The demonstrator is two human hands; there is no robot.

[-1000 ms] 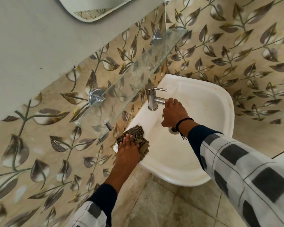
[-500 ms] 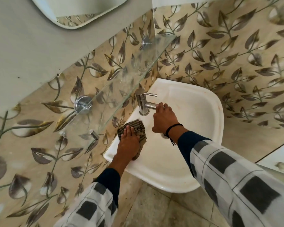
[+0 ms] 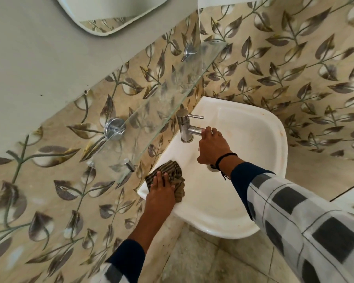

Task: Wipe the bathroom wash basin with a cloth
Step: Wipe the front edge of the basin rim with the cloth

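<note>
Left hand (image 3: pixel 161 194): fingers straight, flat on cloth (image 3: pixel 175 173)
Right hand (image 3: pixel 212 148): fingers curled round tap (image 3: pixel 185 127) spout
Basin (image 3: pixel 274 144): rim beneath left fingers' cloth

You are looking at a white wash basin (image 3: pixel 243 139) with faint orange-brown marks on it. The cloth (image 3: pixel 170 174) is showing brown and dark stripes. The tap (image 3: pixel 184 127) is shining silver. You are wearing white sleeves (image 3: pixel 294 221) with grey and black squares, dark blue cuffs (image 3: pixel 247 176) and a black wristband (image 3: pixel 225 155). The wall tiles (image 3: pixel 294 68) are showing grey-brown leaves on tan.
</note>
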